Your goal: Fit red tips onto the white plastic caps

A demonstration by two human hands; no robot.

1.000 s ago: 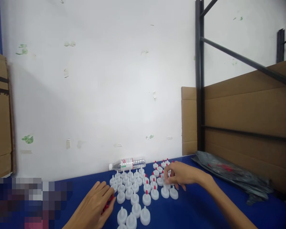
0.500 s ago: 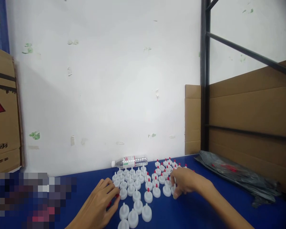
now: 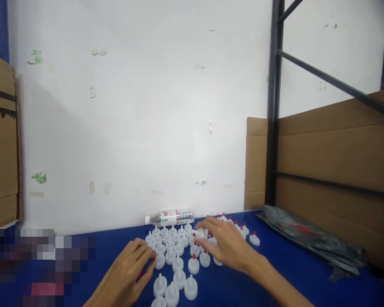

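While the right hand [image 3: 222,241], partly closed, pinches a white plastic nozzle cap [image 3: 201,233] near the base of the clear plastic bottle [image 3: 169,217], left hand [image 3: 129,264] half-curled around small red pieces [image 3: 140,274], in front of the bottle.

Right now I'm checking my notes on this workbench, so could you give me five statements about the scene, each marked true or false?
1. The clear bottle lies on its side by the wall. True.
2. The right hand is holding the bottle. False: it has a white cap between thumb and fingers.
3. A bit of red shows between the left hand's thumb and fingers. True.
4. Every nozzle cap on the table has a red tip. False: the front caps, for instance, have bare nozzles.
5. The tabletop is white. False: it is blue.
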